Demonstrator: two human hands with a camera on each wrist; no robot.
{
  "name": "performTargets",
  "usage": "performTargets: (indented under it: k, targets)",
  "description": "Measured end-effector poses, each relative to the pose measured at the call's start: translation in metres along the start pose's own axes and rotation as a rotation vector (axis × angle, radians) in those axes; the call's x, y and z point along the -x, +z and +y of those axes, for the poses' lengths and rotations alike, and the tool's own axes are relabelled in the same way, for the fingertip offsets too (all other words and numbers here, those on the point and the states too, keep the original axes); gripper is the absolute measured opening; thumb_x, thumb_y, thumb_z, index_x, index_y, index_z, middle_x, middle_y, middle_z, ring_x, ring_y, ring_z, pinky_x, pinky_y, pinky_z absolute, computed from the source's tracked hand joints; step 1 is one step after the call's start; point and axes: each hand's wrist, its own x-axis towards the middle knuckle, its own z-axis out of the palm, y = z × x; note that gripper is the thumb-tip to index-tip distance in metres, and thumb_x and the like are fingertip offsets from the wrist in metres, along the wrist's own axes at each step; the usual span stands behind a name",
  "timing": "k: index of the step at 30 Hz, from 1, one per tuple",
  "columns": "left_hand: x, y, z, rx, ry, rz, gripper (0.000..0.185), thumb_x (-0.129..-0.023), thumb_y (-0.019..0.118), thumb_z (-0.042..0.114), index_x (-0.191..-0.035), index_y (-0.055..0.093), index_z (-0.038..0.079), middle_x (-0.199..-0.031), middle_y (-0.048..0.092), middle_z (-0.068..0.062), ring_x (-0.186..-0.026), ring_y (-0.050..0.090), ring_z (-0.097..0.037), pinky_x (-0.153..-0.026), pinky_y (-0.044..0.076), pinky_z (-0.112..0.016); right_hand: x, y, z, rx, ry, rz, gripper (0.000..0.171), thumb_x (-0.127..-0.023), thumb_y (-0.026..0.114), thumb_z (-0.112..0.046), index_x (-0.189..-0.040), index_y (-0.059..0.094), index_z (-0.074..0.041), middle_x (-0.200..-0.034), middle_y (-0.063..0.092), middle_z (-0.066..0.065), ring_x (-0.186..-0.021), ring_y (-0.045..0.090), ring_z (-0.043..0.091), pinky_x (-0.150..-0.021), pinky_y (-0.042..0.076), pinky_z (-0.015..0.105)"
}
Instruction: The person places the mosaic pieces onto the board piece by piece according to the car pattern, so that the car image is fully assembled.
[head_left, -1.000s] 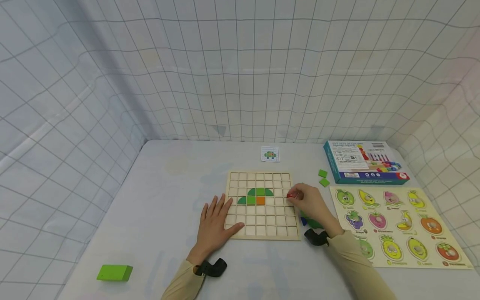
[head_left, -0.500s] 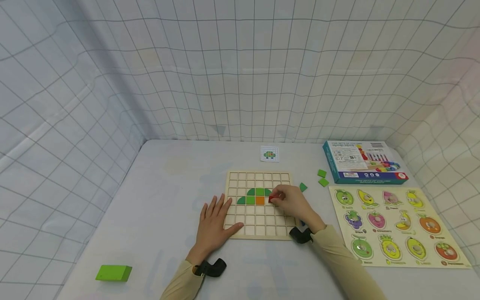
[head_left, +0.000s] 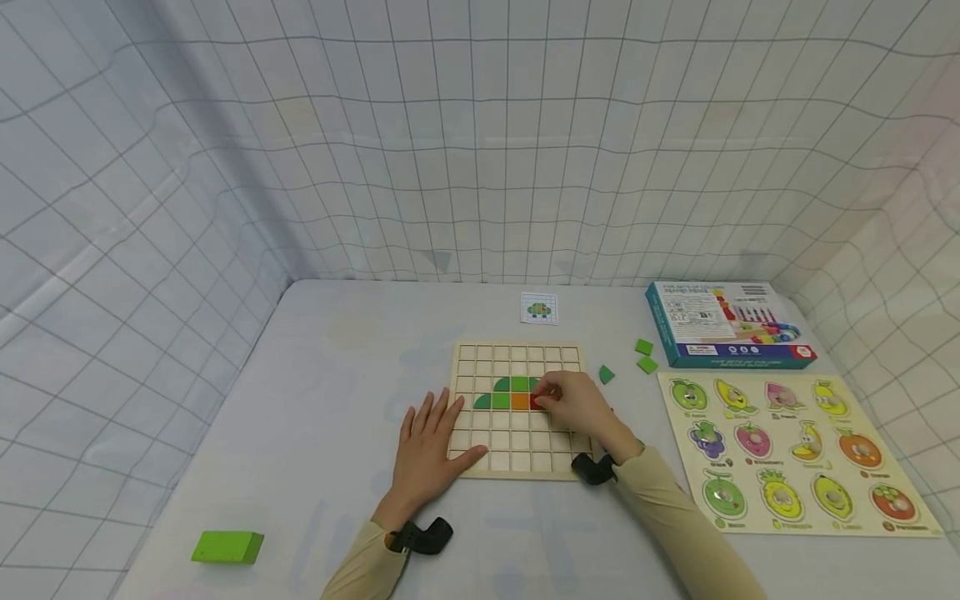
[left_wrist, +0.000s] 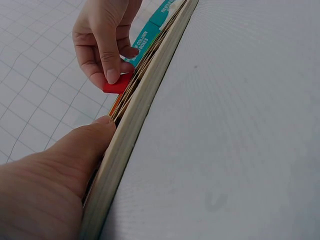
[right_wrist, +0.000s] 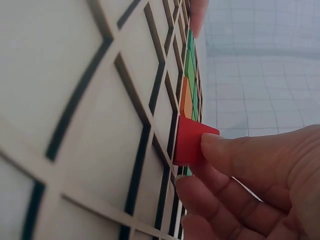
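Red tile [head_left: 537, 402] pinched between thumb and fingertips of right hand [head_left: 573, 406], low over grid board [head_left: 468, 354] at centre of head view, just right of orange tile [head_left: 520, 402]. Seen from right wrist: red tile [right_wrist: 192, 141] tilted, one edge at the board's face, not yet flat in a cell. Seen from left wrist: same tile [left_wrist: 118, 85] held just above the board's edge [left_wrist: 131, 130].

Left hand [head_left: 429, 446] flat on lower left corner of board, fingers spread and straight, pressing it down, gripping nothing.

Step in hand, by judgement: seating red tile in the cell beside the orange one. Next move likely calls for levelling the tile, squaring it to the cell walls, pressing down, then loosening the pinch; left hand best kept steady on the board.

Board's cells: a row of green tiles [head_left: 501, 401] left of the orange, rounded green pieces [head_left: 520, 384] in the row above; other cells bare wood.

Elsewhere: small pattern card [head_left: 539, 307] above the board; loose green pieces [head_left: 645, 356] and one more [head_left: 606, 374] to its upper right; teal box [head_left: 723, 323] at right, shut, contents hidden; fruit puzzle tray [head_left: 795, 454] at lower right with its fruit shapes seated; green block [head_left: 227, 547] at lower left.
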Motion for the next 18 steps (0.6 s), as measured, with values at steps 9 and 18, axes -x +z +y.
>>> performTargets:
  k: [9, 18]
  targets:
    - [0.0004, -0.0014, 0.0011, -0.002, 0.005, 0.007, 0.083, -0.080, 0.056, 0.063, -0.146, 0.031, 0.020, -0.152, 0.023, -0.006, -0.142, 0.013, -0.027, -0.112, 0.006, -0.050, 0.0020, -0.0001, -0.0031, 0.054, 0.050, 0.012, 0.006, -0.082, 0.068, -0.010, -0.083, 0.072, -0.014, -0.080, 0.059, -0.004, -0.066, 0.049, 0.011, -0.057, 0.041, 0.025]
    - [0.0005, -0.0009, 0.0007, 0.002, 0.016, 0.018, 0.083, -0.080, 0.057, 0.063, -0.146, 0.032, 0.020, -0.152, 0.024, -0.006, -0.142, 0.014, -0.027, -0.112, 0.007, -0.050, 0.0037, 0.0024, -0.0017, 0.115, 0.043, 0.023, 0.009, -0.082, 0.069, -0.012, -0.088, 0.075, -0.012, -0.085, 0.059, -0.002, -0.066, 0.049, 0.009, -0.056, 0.041, 0.024]
